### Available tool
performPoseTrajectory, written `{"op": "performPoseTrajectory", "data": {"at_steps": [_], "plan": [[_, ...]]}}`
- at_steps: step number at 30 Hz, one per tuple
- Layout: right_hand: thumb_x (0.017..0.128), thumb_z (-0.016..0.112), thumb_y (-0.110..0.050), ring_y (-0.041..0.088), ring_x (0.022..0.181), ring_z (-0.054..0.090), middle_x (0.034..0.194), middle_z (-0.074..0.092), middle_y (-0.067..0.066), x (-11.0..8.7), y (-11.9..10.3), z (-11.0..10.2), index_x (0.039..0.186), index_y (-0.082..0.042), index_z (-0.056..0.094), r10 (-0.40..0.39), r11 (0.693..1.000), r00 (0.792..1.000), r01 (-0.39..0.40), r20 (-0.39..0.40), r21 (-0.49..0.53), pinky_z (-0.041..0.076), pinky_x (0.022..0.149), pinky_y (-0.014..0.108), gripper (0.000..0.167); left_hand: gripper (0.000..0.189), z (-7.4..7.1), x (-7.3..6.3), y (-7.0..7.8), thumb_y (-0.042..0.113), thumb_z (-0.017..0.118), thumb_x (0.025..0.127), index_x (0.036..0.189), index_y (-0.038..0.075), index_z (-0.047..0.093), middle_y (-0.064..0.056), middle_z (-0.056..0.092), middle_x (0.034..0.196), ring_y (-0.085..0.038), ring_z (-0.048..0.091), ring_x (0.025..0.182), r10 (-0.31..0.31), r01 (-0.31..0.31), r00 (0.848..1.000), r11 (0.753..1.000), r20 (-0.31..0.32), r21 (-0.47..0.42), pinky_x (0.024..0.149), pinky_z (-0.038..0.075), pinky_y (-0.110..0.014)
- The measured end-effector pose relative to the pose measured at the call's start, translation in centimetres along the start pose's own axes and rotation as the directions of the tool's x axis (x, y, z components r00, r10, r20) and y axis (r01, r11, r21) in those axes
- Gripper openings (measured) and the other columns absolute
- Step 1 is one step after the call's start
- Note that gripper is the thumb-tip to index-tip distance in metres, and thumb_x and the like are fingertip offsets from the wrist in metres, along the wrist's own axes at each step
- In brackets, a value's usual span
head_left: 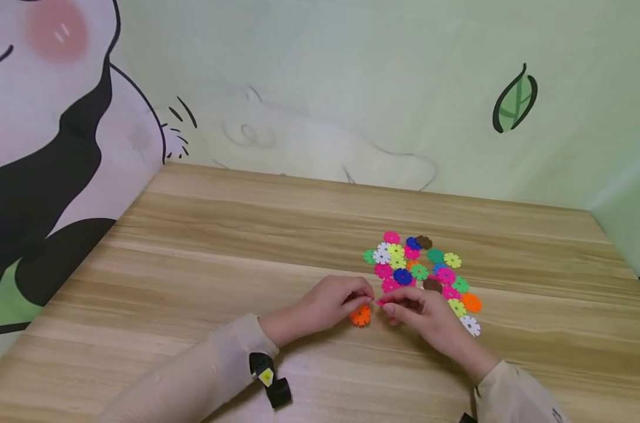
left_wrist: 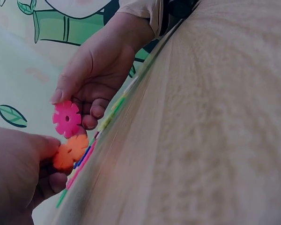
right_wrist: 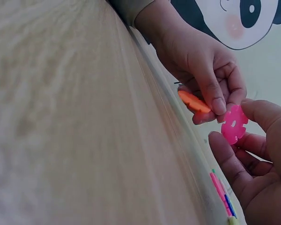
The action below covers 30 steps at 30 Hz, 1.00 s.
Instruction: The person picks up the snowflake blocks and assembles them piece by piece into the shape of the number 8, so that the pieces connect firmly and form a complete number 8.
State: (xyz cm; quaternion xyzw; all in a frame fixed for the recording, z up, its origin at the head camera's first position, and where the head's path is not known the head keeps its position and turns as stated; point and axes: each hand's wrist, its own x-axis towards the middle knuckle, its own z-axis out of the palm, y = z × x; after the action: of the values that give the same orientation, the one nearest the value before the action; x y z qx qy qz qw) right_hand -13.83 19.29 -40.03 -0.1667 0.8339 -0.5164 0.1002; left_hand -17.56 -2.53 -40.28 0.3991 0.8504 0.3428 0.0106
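Observation:
My left hand (head_left: 322,305) pinches an orange notched disc (left_wrist: 70,152), flower-shaped with a small hole in its middle. Facing it, my right hand (head_left: 428,317) holds a pink notched disc (right_wrist: 233,124) by its edge between thumb and fingers. The two discs are very close together in the left wrist view, edge towards edge; whether their notches meet I cannot tell. In the head view the pink disc is mostly covered by the right fingers. The orange disc (head_left: 360,315) shows below the left fingertips.
Just beyond the hands lies a spread of loose notched discs in many colours, among them a dark blue disc (head_left: 402,277), a white disc (head_left: 470,325) and another orange disc (head_left: 472,303). The wooden table (head_left: 219,247) meets a wall (head_left: 325,88) with cartoon drawings.

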Motion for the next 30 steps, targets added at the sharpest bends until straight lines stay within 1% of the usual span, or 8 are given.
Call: {"op": "performPoseTrajectory", "data": {"at_steps": [6, 10, 13, 15, 18, 21, 25, 30], "plan": [[0.094, 0.062, -0.020, 0.010, 0.078, 0.067, 0.096, 0.072, 0.014, 0.06, 0.10, -0.10, 0.108, 0.000, 0.067, 0.001, 1.000, 1.000, -0.001, -0.009, 0.003, 0.056, 0.074, 0.025, 0.025, 0.009, 0.10, 0.10, -0.13, 0.009, 0.059, 0.094, 0.100, 0.007, 0.066, -0.004, 0.071, 0.092, -0.010, 0.057, 0.077, -0.073, 0.071, 0.996, 0.997, -0.052, -0.039, 0.074, 0.049, -0.021], [0.092, 0.064, -0.020, 0.010, 0.078, 0.066, 0.099, 0.071, 0.015, 0.05, 0.17, 0.10, 0.109, -0.001, 0.066, 0.007, 1.000, 1.000, -0.007, 0.008, 0.023, 0.056, 0.074, 0.025, 0.025, 0.014, 0.20, 0.08, -0.21, 0.006, 0.054, 0.096, 0.104, 0.008, 0.065, -0.004, 0.068, 0.087, -0.008, 0.051, 0.067, -0.127, 0.117, 0.989, 0.986, -0.079, -0.121, 0.066, 0.046, -0.019], [0.092, 0.064, -0.019, 0.011, 0.078, 0.066, 0.100, 0.071, 0.015, 0.00, 0.20, 0.25, 0.109, -0.002, 0.066, -0.006, 0.999, 1.000, 0.005, 0.021, 0.037, 0.056, 0.073, 0.025, 0.024, 0.017, 0.11, 0.06, -0.12, 0.004, 0.049, 0.098, 0.107, 0.007, 0.064, -0.003, 0.059, 0.071, -0.007, 0.046, 0.054, -0.195, 0.178, 0.980, 0.951, -0.044, -0.252, 0.054, 0.043, -0.019], [0.093, 0.063, -0.019, 0.012, 0.078, 0.067, 0.100, 0.071, 0.016, -0.04, 0.22, 0.32, 0.110, -0.002, 0.066, -0.015, 0.999, 1.000, 0.014, 0.024, 0.050, 0.056, 0.073, 0.026, 0.024, 0.020, 0.03, 0.01, -0.01, 0.003, 0.045, 0.100, 0.108, 0.007, 0.063, -0.002, 0.052, 0.063, -0.008, 0.043, 0.045, -0.245, 0.230, 0.969, 0.912, -0.003, -0.340, 0.046, 0.041, -0.019], [0.093, 0.062, -0.017, 0.014, 0.079, 0.067, 0.101, 0.070, 0.018, -0.04, 0.23, 0.45, 0.112, -0.002, 0.065, -0.032, 0.996, 0.999, 0.030, 0.029, 0.082, 0.057, 0.073, 0.028, 0.024, 0.022, -0.01, -0.10, 0.19, 0.002, 0.042, 0.101, 0.108, 0.008, 0.062, -0.001, 0.048, 0.058, -0.010, 0.042, 0.039, -0.295, 0.287, 0.955, 0.868, 0.044, -0.405, 0.039, 0.040, -0.020], [0.094, 0.061, -0.014, 0.015, 0.080, 0.068, 0.102, 0.069, 0.020, -0.07, 0.16, 0.54, 0.118, -0.001, 0.062, -0.056, 0.992, 0.998, 0.051, 0.042, 0.114, 0.058, 0.073, 0.030, 0.028, 0.022, 0.11, -0.19, 0.30, 0.001, 0.042, 0.100, 0.105, 0.007, 0.063, -0.001, 0.048, 0.059, -0.011, 0.042, 0.036, -0.313, 0.303, 0.948, 0.852, 0.049, -0.427, 0.037, 0.041, -0.022], [0.094, 0.060, -0.014, 0.016, 0.082, 0.068, 0.103, 0.068, 0.020, -0.21, 0.00, 0.61, 0.125, -0.002, 0.059, -0.087, 0.990, 0.993, 0.076, 0.083, 0.123, 0.058, 0.074, 0.031, 0.033, 0.021, 0.37, -0.18, 0.31, 0.001, 0.043, 0.100, 0.103, 0.006, 0.063, -0.002, 0.048, 0.059, -0.011, 0.042, 0.036, -0.327, 0.314, 0.944, 0.849, 0.045, -0.424, 0.037, 0.041, -0.023], [0.094, 0.061, -0.018, 0.015, 0.086, 0.070, 0.109, 0.068, 0.017, -0.34, 0.05, 0.71, 0.122, -0.004, 0.062, -0.075, 0.992, 0.991, 0.063, 0.113, 0.108, 0.057, 0.078, 0.028, 0.031, 0.022, 0.71, -0.07, 0.29, 0.001, 0.043, 0.100, 0.105, 0.005, 0.064, -0.002, 0.050, 0.060, -0.012, 0.044, 0.037, -0.357, 0.372, 0.926, 0.812, 0.121, -0.451, 0.038, 0.041, -0.022]]}}
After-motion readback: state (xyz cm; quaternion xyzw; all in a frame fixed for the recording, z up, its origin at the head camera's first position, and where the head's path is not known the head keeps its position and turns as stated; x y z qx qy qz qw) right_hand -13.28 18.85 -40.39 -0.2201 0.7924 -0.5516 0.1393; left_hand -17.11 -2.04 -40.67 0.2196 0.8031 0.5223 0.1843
